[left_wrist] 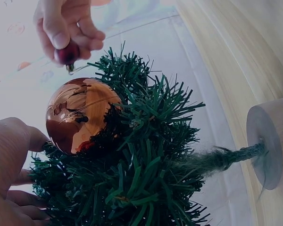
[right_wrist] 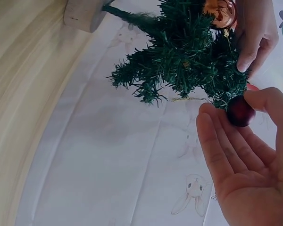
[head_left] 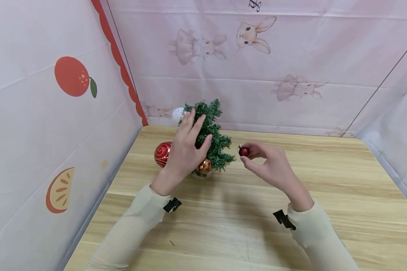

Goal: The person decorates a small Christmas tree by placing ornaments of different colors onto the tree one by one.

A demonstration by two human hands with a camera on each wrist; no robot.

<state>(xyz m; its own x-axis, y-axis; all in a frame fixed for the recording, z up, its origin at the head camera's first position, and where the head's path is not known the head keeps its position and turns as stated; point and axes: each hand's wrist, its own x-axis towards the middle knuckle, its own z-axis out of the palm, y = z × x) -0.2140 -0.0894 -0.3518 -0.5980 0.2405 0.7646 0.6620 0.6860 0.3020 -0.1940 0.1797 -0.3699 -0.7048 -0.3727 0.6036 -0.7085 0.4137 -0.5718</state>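
Note:
A small green artificial Christmas tree point(head_left: 220, 143) stands on a round wooden base point(left_wrist: 269, 146). My left hand point(head_left: 186, 150) rests against its branches, fingers mostly straight and spread. A shiny copper bauble point(left_wrist: 80, 115) hangs on the tree near that thumb. Beside the left hand is a larger red bauble point(head_left: 161, 154) with swirl patterns, partly covered by the hand, and a white bauble point(head_left: 178, 114) shows behind the fingers. To the right of the tree, my right hand point(head_left: 271, 163) pinches a small dark red bauble point(right_wrist: 240, 111) between thumb and fingers, apart from the branches in the head view.
The wooden tabletop point(head_left: 224, 226) bears a small dark sliver point(head_left: 172, 242) near the front. Printed cloth walls enclose the table: a pink one with rabbits point(head_left: 251, 75) behind, and a white one with fruit point(head_left: 20, 131) at the left.

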